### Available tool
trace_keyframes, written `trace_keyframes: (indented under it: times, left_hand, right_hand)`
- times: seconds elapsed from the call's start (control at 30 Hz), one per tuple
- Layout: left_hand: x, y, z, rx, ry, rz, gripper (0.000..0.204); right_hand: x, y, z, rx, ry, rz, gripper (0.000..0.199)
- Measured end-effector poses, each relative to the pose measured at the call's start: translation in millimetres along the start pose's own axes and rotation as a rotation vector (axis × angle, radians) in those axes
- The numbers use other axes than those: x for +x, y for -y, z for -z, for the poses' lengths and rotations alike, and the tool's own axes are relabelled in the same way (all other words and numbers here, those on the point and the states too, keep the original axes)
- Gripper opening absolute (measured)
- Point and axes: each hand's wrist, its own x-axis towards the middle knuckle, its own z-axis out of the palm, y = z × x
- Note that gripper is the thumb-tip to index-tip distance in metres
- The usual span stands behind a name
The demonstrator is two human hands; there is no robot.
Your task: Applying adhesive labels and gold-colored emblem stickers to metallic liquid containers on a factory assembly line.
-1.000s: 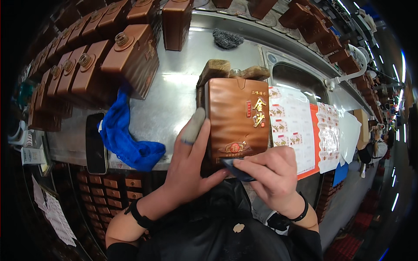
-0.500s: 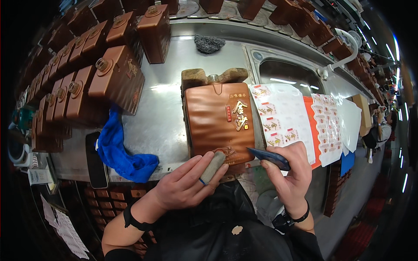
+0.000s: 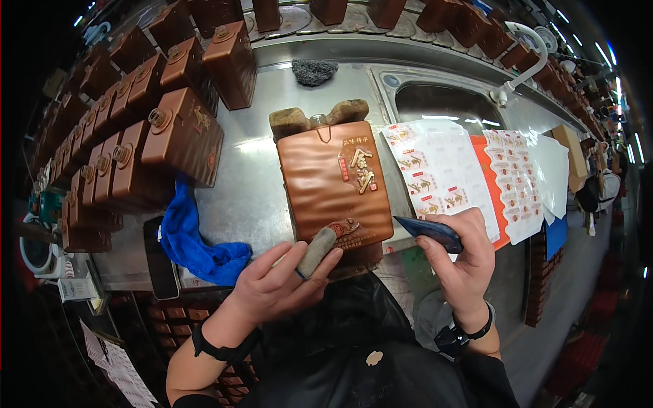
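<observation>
A flat, square-shouldered copper-brown bottle (image 3: 326, 183) lies face up, its glass neck in the notch of a worn wooden cradle (image 3: 289, 122). Gold and red decals show on its right side, with an emblem near the bottom. My left hand (image 3: 282, 279) rests at the bottle's lower edge, fingers stretched out and apart. A grey cloth sleeve covers one finger, whose tip touches the face beside the emblem. My right hand (image 3: 462, 255) pinches a dark blue pointed blade-like tool (image 3: 432, 233), its tip close to the bottle's lower right edge.
Decal sheets (image 3: 435, 163) lie right of the bottle, by a sink (image 3: 442, 102) with a white curved tap (image 3: 534, 64). A blue cloth (image 3: 197, 238) and a phone (image 3: 161, 262) lie left. Several brown bottles (image 3: 183, 132) crowd the left; dark steel wool (image 3: 314, 71) sits behind.
My left sleeved finger has shifted slightly left over the bottle, uncovering more of the emblem. My right hand still holds the blue tool near the edge. The whole view has shifted a little.
</observation>
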Motion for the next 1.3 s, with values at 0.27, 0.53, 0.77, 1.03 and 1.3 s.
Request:
trace_keyframes:
  times: [0.27, 0.53, 0.77, 1.03, 1.3]
  left_hand:
    - [41.6, -0.1, -12.3, -0.188, 0.066, -0.048, 0.052]
    - [9.5, 8.8, 7.1, -0.073, 0.068, -0.087, 0.044]
    - [39.9, 13.0, -4.0, -0.23, 0.119, -0.177, 0.043]
    - [-1.3, 32.5, 15.8, -0.139, 0.109, -0.204, 0.046]
    - [19.8, 41.7, 11.2, -0.212, 0.184, -0.268, 0.059]
  right_hand:
    - [-3.0, 5.0, 2.0, 0.057, 0.019, -0.022, 0.03]
    - [-16.4, -10.0, 13.4, 0.053, -0.025, -0.116, 0.029]
    - [-8.1, -2.9, 8.5, 0.114, -0.004, -0.088, 0.029]
    - [-20.1, -11.7, 11.1, 0.102, -0.033, -0.185, 0.029]
    - [-17.4, -6.6, 5.7, 0.122, -0.008, -0.128, 0.03]
